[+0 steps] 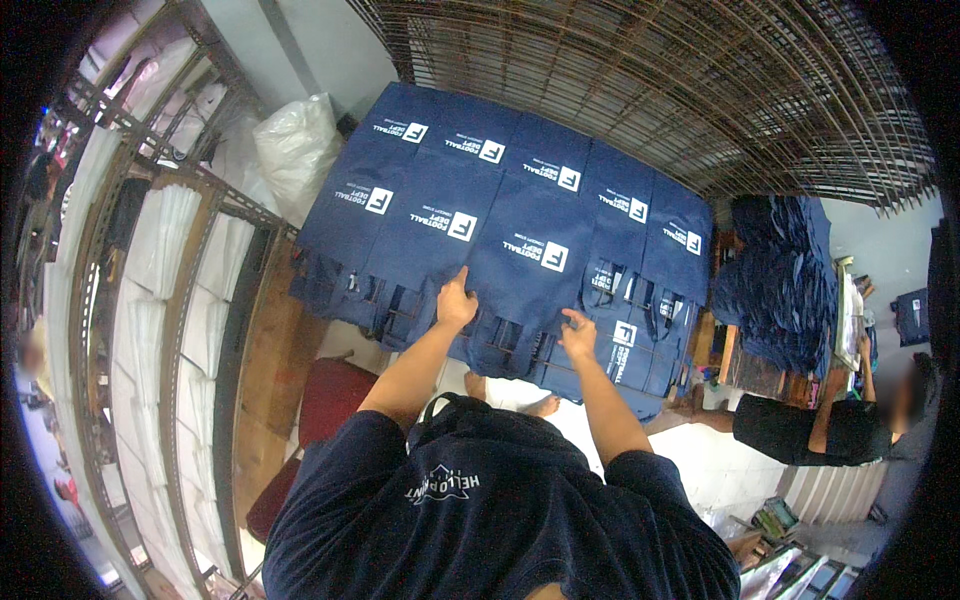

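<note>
Several navy fabric bags (545, 215) with white prints lie in overlapping rows on a wire rack in front of me. My left hand (457, 302) pinches the near left corner of one bag in the closer row, its index finger stretched over the cloth. At that bag's near right corner, my right hand (577, 334) has thumb and index finger closed on the edge. Below the near edge, more navy bags (625, 345) show on a lower layer between thin wires. The fingertips partly hide what they grip.
Raised wire racks (640, 80) hang over the far side. A pile of navy cloth (775, 280) stands at right, near another person (810, 425) in dark clothes. Shelves with white stacks (155, 300) line the left. A plastic sack (297, 150) sits at back left.
</note>
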Demonstrator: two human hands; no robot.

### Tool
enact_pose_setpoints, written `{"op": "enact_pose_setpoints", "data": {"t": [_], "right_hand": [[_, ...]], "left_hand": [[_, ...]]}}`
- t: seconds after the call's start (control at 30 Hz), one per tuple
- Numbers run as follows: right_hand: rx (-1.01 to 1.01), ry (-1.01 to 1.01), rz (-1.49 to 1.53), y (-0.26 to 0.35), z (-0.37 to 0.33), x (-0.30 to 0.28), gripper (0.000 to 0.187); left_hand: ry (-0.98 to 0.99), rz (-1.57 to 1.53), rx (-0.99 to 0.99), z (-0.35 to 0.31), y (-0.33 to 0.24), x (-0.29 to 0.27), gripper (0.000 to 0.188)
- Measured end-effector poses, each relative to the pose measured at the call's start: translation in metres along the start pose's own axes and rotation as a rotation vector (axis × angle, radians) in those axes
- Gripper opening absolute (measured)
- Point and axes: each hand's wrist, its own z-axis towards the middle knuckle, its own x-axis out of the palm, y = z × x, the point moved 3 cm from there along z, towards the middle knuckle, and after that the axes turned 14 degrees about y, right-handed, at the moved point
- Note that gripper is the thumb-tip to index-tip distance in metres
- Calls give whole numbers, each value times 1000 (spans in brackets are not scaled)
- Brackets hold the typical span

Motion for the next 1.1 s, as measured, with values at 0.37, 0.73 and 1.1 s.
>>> {"op": "enact_pose_setpoints", "data": {"t": [0.37,0.73,1.1], "right_hand": [[0,92,25,-5,8,4,34],[55,146,52,-12,10,7,36],[69,142,24,-2,6,6,37]], "left_hand": [[-19,2,-6,3,21,4,49],[-10,43,-9,3,22,2,46],[-17,37,-7,2,22,-1,46]]}}
